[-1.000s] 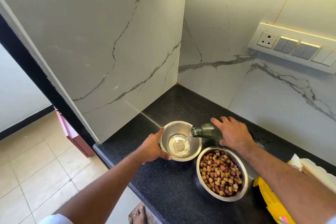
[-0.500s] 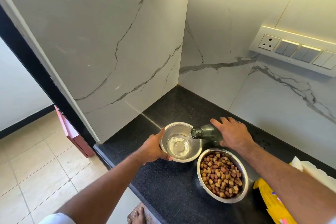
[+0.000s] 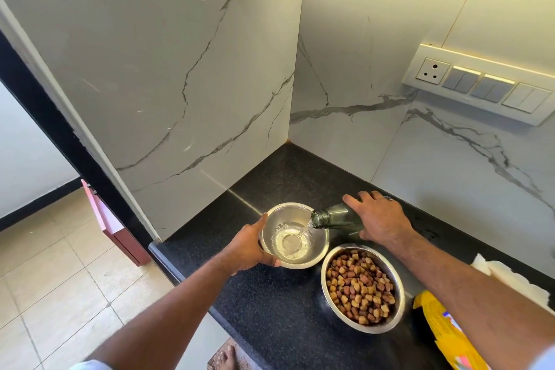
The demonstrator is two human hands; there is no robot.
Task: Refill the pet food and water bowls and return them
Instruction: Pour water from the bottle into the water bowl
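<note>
A small steel water bowl (image 3: 318,225) stands on the black counter (image 3: 270,303) with a little water in it. My left hand (image 3: 250,246) grips its near-left rim. My right hand (image 3: 380,219) holds a green glass bottle (image 3: 336,218) tipped on its side, mouth over the bowl's right rim, and a thin stream of water runs into the bowl. A larger steel bowl (image 3: 398,303) full of brown kibble sits just right of and nearer than the water bowl.
A yellow pet food bag (image 3: 444,330) lies at the right front under my right forearm, with white paper (image 3: 504,276) behind it. Marble walls close the counter's left and back. A switch panel (image 3: 480,85) is on the back wall. Tiled floor lies left.
Water keeps pouring from the bottle and the level in the small bowl has risen slightly. Both hands hold their places; the view has shifted a little.
</note>
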